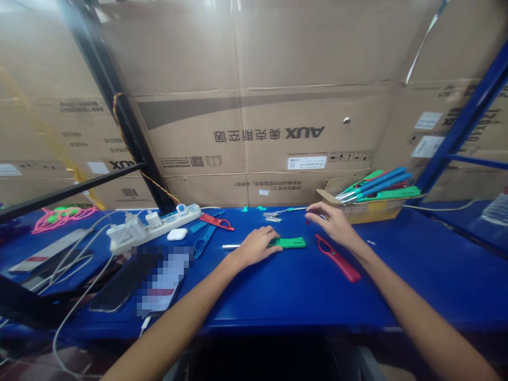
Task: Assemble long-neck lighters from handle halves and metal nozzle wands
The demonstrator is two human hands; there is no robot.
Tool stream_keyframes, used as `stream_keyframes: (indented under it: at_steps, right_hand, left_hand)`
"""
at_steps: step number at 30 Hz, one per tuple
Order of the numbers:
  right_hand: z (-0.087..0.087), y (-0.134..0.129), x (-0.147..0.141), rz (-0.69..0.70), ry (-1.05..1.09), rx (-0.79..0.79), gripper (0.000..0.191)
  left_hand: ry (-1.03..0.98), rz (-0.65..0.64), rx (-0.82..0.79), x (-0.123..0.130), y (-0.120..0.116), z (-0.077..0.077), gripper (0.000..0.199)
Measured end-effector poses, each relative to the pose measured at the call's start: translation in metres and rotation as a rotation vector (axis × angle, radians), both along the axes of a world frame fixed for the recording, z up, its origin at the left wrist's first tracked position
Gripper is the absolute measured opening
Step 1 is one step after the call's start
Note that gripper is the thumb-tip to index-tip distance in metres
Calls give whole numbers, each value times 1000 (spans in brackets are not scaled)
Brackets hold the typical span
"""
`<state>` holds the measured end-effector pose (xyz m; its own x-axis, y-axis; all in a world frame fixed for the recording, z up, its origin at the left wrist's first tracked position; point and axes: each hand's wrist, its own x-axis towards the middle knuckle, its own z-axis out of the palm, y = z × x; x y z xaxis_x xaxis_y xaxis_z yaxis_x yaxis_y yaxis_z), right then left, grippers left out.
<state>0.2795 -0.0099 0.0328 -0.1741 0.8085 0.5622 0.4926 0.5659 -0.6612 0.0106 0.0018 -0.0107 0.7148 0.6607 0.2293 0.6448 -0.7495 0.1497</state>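
Observation:
My left hand (260,246) rests on a green tool (292,243) lying flat on the blue table, its fingers wrapped over the handle; a metal rod sticks out at its left. Raised over the table, my right hand (327,221) has thumb and fingertips pinched together, with a small dark red piece just under them that is too small to name. A red plastic handle with an oval opening (337,258) lies below my right hand. Small metal pieces (272,217) and green bits (245,209) are behind the hands.
Blue handles (206,238) and a red one (217,221) lie left, by a white case (177,234) and a power strip (159,225) with cables. A phone (123,283) is nearer. A cardboard box (371,211) with several tools stands back right, between metal posts.

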Motion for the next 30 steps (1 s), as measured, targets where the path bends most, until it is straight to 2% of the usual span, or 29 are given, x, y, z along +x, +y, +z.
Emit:
stream_keyframes:
  at_steps: [6, 12, 19, 30]
  right_hand:
    - [-15, 9, 4, 78, 127, -33, 38]
    - [-7, 4, 3, 90, 46, -29, 40]
    - [-7, 6, 6, 160, 226, -187, 42]
    - [-4, 7, 2, 82, 255, -144, 42]
  left_hand:
    - [0, -7, 4, -1, 0, 1, 38]
    - [-4, -5, 4, 0, -1, 1, 38]
    - [-7, 12, -10, 1, -3, 3, 36]
    - [-60, 14, -42, 2, -2, 1, 36]
